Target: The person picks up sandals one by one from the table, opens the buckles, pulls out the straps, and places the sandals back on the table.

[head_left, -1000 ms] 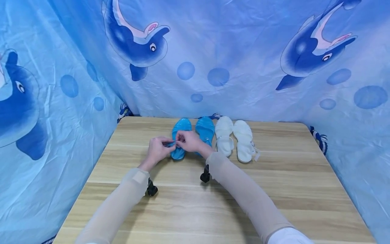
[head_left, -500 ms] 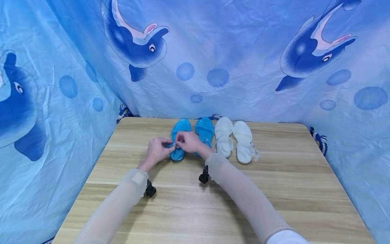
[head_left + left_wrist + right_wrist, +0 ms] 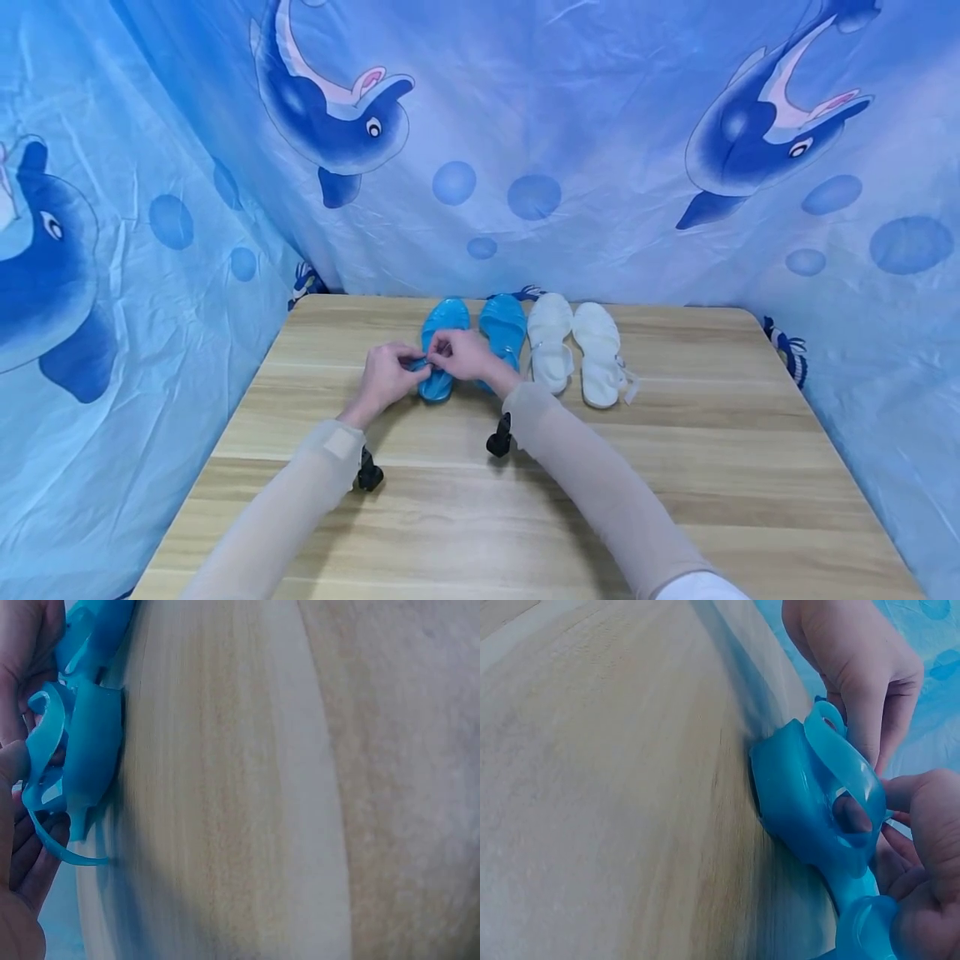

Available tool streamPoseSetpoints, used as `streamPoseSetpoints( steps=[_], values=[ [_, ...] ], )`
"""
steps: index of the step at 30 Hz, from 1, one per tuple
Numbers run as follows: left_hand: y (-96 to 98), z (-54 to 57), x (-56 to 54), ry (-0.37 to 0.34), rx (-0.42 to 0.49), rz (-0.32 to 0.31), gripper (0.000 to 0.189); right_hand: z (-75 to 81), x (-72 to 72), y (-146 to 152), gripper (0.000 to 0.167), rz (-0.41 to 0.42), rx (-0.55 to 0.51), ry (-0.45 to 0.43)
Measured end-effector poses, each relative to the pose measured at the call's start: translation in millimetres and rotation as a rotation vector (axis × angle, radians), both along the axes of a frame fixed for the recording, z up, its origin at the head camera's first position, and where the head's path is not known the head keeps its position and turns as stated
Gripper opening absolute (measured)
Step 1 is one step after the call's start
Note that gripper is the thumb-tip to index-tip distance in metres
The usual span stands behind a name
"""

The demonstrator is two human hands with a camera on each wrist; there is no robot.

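Observation:
The leftmost blue jelly sandal [image 3: 436, 388] lies sole down with its toe toward the back of the table. My left hand [image 3: 386, 377] pinches its ankle strap [image 3: 47, 735] from the left. From the other side, my right hand [image 3: 462, 355] pinches the strap as well, thumb and fingertips meeting the left ones over the sandal. In the right wrist view the strap arches above the sandal's heel [image 3: 784, 776], and both hands meet at it. A loose strap end hangs below the left fingers in the left wrist view. The buckle is hidden behind the fingertips.
A second blue sandal [image 3: 503, 317] lies just right of the first, partly behind my right wrist. Two white sandals, an inner one [image 3: 551, 333] and an outer one [image 3: 597, 367], stand beside it. The wooden table [image 3: 465, 517] ends at a blue dolphin-print curtain [image 3: 480, 125].
Both hands stay on the strap; the right fingertips have shifted slightly left. The head view has tilted up a little, so everything sits lower in it. The sandals keep their places.

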State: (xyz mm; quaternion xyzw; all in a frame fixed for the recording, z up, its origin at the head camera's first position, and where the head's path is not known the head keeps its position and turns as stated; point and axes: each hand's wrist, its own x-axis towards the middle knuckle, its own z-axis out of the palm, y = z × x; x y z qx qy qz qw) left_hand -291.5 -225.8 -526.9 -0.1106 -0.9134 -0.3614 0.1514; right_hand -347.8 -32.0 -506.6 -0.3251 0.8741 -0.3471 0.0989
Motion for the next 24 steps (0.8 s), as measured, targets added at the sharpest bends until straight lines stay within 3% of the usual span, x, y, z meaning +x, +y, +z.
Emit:
streamPoseSetpoints(
  steps=[8, 24],
  values=[
    [-0.2, 0.4, 1.2, -0.035, 0.032, 0.018, 0.022, -4.1, -0.7, 1.7, 0.013, -0.011, -0.015, -0.041],
    [0.1, -4.5, -1.2, -0.023, 0.039, 0.015, 0.021, 0.8, 4.5, 2.5, 0.01, -0.02, -0.019, -0.048]
  ],
)
